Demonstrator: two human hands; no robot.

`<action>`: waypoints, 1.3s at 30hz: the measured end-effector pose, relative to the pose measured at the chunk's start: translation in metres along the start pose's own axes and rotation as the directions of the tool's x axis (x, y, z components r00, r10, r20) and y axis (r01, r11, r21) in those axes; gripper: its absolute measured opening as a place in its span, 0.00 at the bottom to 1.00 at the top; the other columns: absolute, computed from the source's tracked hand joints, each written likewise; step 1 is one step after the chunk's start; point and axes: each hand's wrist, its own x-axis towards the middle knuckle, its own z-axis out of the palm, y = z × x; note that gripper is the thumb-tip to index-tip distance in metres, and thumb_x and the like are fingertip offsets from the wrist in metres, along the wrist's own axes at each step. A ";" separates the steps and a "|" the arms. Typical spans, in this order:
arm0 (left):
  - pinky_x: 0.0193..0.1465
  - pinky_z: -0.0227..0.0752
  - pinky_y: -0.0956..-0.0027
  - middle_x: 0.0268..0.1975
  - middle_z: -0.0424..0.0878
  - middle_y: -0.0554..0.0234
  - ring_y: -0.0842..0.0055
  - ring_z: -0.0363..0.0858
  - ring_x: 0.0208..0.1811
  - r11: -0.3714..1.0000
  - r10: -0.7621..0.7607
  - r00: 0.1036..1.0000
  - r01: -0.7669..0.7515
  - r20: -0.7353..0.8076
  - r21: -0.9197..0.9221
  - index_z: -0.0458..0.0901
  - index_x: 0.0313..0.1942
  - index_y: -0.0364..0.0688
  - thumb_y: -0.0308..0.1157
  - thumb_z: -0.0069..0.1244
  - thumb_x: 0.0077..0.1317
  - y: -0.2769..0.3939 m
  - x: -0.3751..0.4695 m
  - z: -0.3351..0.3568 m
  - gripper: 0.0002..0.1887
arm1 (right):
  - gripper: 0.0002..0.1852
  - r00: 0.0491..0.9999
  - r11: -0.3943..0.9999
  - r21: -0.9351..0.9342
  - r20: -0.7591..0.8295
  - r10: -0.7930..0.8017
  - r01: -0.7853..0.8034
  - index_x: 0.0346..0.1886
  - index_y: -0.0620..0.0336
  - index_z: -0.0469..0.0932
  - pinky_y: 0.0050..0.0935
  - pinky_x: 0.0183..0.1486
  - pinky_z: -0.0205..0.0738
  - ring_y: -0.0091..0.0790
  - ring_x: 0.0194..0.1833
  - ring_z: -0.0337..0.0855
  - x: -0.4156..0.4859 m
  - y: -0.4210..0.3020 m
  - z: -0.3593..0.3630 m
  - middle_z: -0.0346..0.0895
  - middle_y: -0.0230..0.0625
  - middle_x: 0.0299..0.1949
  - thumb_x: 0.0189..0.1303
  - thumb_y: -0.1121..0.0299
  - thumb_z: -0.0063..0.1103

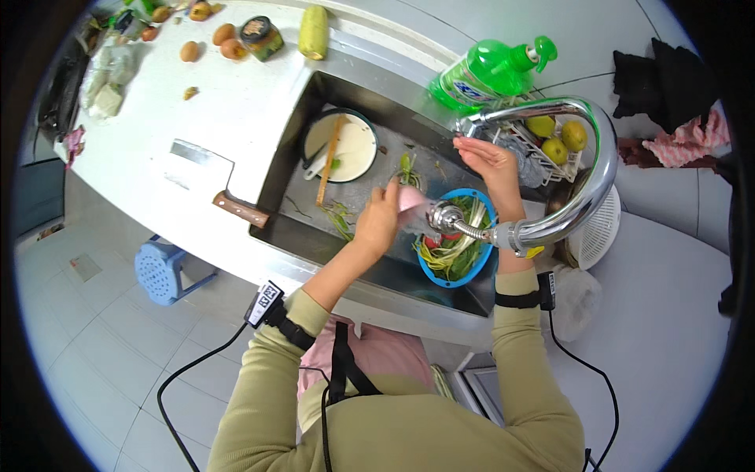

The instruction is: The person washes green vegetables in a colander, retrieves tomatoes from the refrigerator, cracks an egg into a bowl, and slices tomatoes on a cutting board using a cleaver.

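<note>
My left hand (377,218) grips a small rounded pink item (410,199) over the stainless steel sink (377,259). Water from the tap's spray head (443,216) runs against it, and blur hides what exactly it is. My right hand (492,165) is raised with its fingers stretched out just below the tap's lever end (466,127); whether they touch it is not clear. Beneath the spray head sits a blue basket (489,259) of leafy greens with something red among them. A white enamel basin (361,156) holds a white-handled utensil, and a wooden stick lies across its rim.
A cleaver (221,177) lies on the white counter at left, its handle over the sink edge. Behind stand eggs (224,34), a lidded jar (261,38) and a peeled green vegetable (313,32). The curved chrome tap (604,153), green soap bottle (483,74) and fruit basket (560,168) crowd the right.
</note>
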 end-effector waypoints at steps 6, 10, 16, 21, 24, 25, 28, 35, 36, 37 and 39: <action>0.40 0.82 0.61 0.56 0.67 0.45 0.53 0.71 0.59 0.784 0.542 0.768 -0.314 -0.342 0.536 0.68 0.59 0.46 0.27 0.47 0.61 -0.023 -0.009 -0.080 0.24 | 0.11 0.943 0.979 0.199 -0.333 0.022 0.048 0.46 0.68 0.78 0.21 0.34 0.74 0.27 0.34 0.82 -0.039 0.063 0.001 0.83 0.40 0.39 0.60 0.75 0.63; 0.45 0.77 0.55 0.51 0.69 0.33 0.44 0.74 0.50 0.965 0.231 0.885 -0.154 -0.405 0.213 0.68 0.53 0.34 0.26 0.46 0.61 -0.060 -0.004 -0.133 0.19 | 0.08 0.826 0.925 0.072 -0.429 0.367 -0.373 0.41 0.65 0.79 0.19 0.24 0.68 0.21 0.25 0.77 -0.116 0.110 0.061 0.80 0.33 0.29 0.58 0.76 0.64; 0.36 0.79 0.57 0.37 0.79 0.34 0.50 0.83 0.36 0.975 -0.148 0.972 0.112 -0.182 -0.190 0.74 0.43 0.27 0.22 0.48 0.58 -0.150 0.048 -0.234 0.12 | 0.09 0.931 0.964 -0.018 -0.266 0.251 -0.265 0.40 0.62 0.81 0.20 0.21 0.66 0.18 0.23 0.77 -0.102 0.063 0.233 0.81 0.30 0.26 0.56 0.72 0.67; 0.36 0.78 0.58 0.41 0.79 0.40 0.52 0.83 0.36 0.980 -0.051 0.997 0.040 -0.049 -0.195 0.76 0.42 0.31 0.27 0.52 0.59 -0.187 0.081 -0.268 0.12 | 0.10 0.925 0.985 -0.054 -0.356 0.135 -0.164 0.41 0.61 0.81 0.22 0.26 0.69 0.18 0.22 0.75 0.006 -0.002 0.317 0.81 0.30 0.26 0.54 0.74 0.67; 0.41 0.77 0.58 0.46 0.78 0.48 0.54 0.81 0.44 0.980 0.034 0.998 -0.042 0.043 0.195 0.77 0.46 0.38 0.36 0.59 0.59 -0.192 0.088 -0.288 0.18 | 0.11 0.903 0.973 -0.209 -0.430 -0.005 -0.094 0.41 0.60 0.81 0.22 0.25 0.67 0.20 0.20 0.72 0.046 -0.028 0.343 0.79 0.30 0.27 0.52 0.75 0.67; 0.41 0.78 0.59 0.48 0.77 0.50 0.56 0.80 0.46 0.960 0.119 0.991 -0.098 -0.066 0.261 0.76 0.47 0.40 0.37 0.59 0.58 -0.194 0.094 -0.301 0.19 | 0.12 0.883 0.977 -0.187 -0.469 0.000 -0.099 0.41 0.60 0.81 0.21 0.25 0.67 0.20 0.20 0.72 0.054 -0.034 0.349 0.79 0.30 0.28 0.51 0.76 0.67; 0.39 0.79 0.63 0.54 0.74 0.58 0.62 0.77 0.52 0.850 0.390 0.889 -0.247 -0.241 0.466 0.74 0.52 0.45 0.35 0.57 0.58 -0.203 0.135 -0.344 0.21 | 0.15 0.831 0.988 -0.137 -0.556 -0.019 -0.070 0.43 0.60 0.80 0.20 0.25 0.66 0.19 0.20 0.70 0.069 -0.042 0.359 0.78 0.32 0.34 0.50 0.78 0.67; 0.37 0.80 0.64 0.57 0.74 0.68 0.67 0.80 0.50 0.644 0.493 0.870 -0.381 0.022 0.663 0.73 0.57 0.50 0.25 0.54 0.56 -0.221 0.212 -0.369 0.26 | 0.13 0.781 0.989 -0.035 -0.618 0.095 -0.147 0.47 0.62 0.79 0.14 0.27 0.63 0.12 0.25 0.70 0.069 -0.031 0.376 0.78 0.26 0.33 0.57 0.80 0.63; 0.36 0.79 0.64 0.55 0.76 0.69 0.67 0.82 0.47 0.671 0.495 0.869 -0.372 -0.014 0.641 0.74 0.55 0.50 0.24 0.54 0.56 -0.223 0.213 -0.368 0.25 | 0.14 0.772 0.994 -0.044 -0.634 0.053 -0.104 0.46 0.62 0.79 0.15 0.26 0.63 0.14 0.24 0.70 0.069 -0.030 0.377 0.78 0.27 0.33 0.55 0.80 0.63; 0.36 0.79 0.64 0.54 0.77 0.69 0.68 0.82 0.47 0.698 0.517 0.855 -0.390 -0.046 0.600 0.75 0.54 0.50 0.25 0.54 0.56 -0.224 0.212 -0.367 0.23 | 0.14 0.758 0.995 -0.033 -0.650 0.052 -0.097 0.45 0.61 0.80 0.16 0.26 0.64 0.15 0.24 0.71 0.069 -0.029 0.378 0.78 0.28 0.33 0.54 0.80 0.63; 0.34 0.79 0.64 0.51 0.78 0.70 0.68 0.82 0.45 0.764 0.494 0.865 -0.382 -0.089 0.519 0.76 0.52 0.51 0.25 0.53 0.57 -0.225 0.207 -0.367 0.21 | 0.14 0.733 0.997 -0.009 -0.679 0.052 -0.079 0.45 0.61 0.80 0.17 0.26 0.64 0.17 0.23 0.71 0.069 -0.029 0.378 0.78 0.29 0.32 0.53 0.81 0.64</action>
